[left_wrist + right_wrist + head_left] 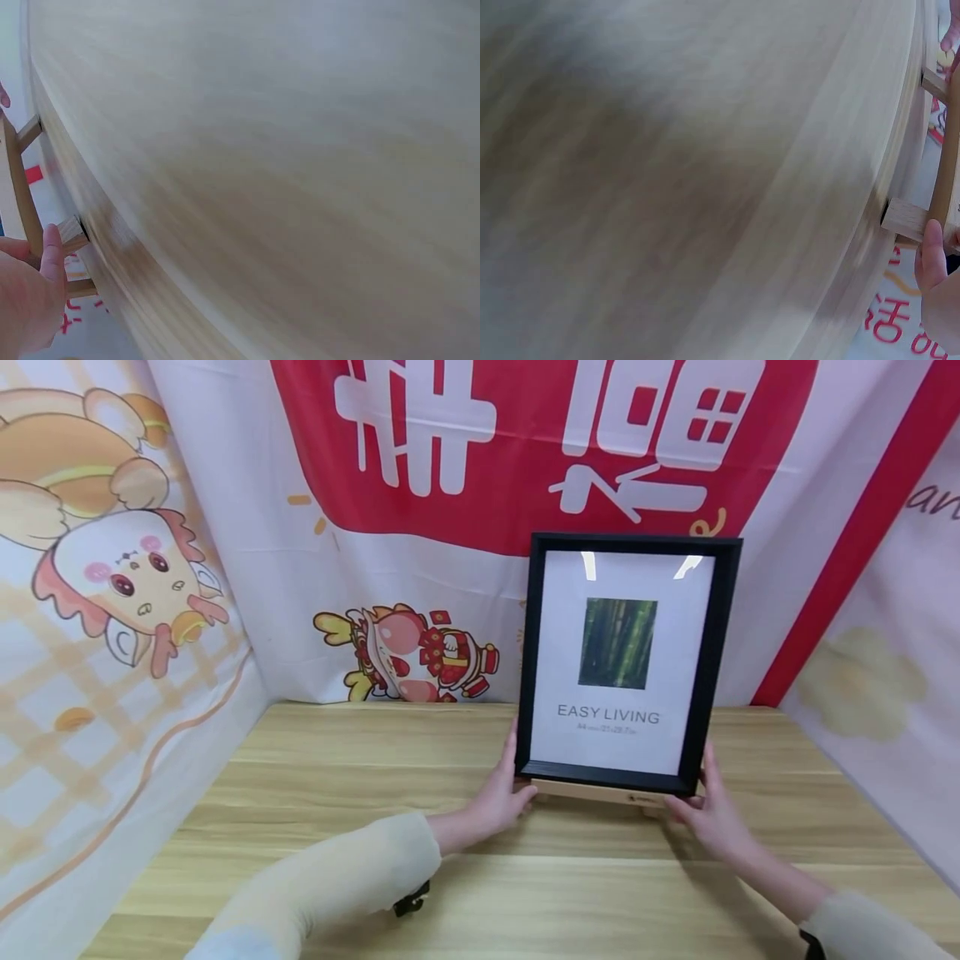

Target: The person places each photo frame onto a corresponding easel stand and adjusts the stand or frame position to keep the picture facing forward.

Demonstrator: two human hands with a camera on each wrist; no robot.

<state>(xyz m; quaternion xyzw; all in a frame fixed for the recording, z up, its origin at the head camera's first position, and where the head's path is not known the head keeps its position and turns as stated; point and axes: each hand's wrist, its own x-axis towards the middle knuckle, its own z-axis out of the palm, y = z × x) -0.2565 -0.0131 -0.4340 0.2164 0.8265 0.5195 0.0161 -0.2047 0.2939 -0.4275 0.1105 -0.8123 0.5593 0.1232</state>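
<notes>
A black picture frame [537, 660], printed EASY LIVING beneath a small green bamboo picture, leans upright on a small wooden easel [592, 792]. At the lower left corner, my left hand [498, 793] grips the end of the easel's ledge, thumb in front and fingers along the frame's side. My right hand [712, 814] holds the opposite end likewise. The left wrist view shows the easel's wooden bar [21, 199] and short legs at the tabletop, with my left hand [30, 300] around its near end. Most of the easel is hidden behind the frame.
The wood-grain table [360, 777] ends at a white and red printed cloth [420, 560] hanging close behind the frame. Another cloth [97, 610], with cartoon figures, hangs along the left side, and a pale one [885, 685] on the right.
</notes>
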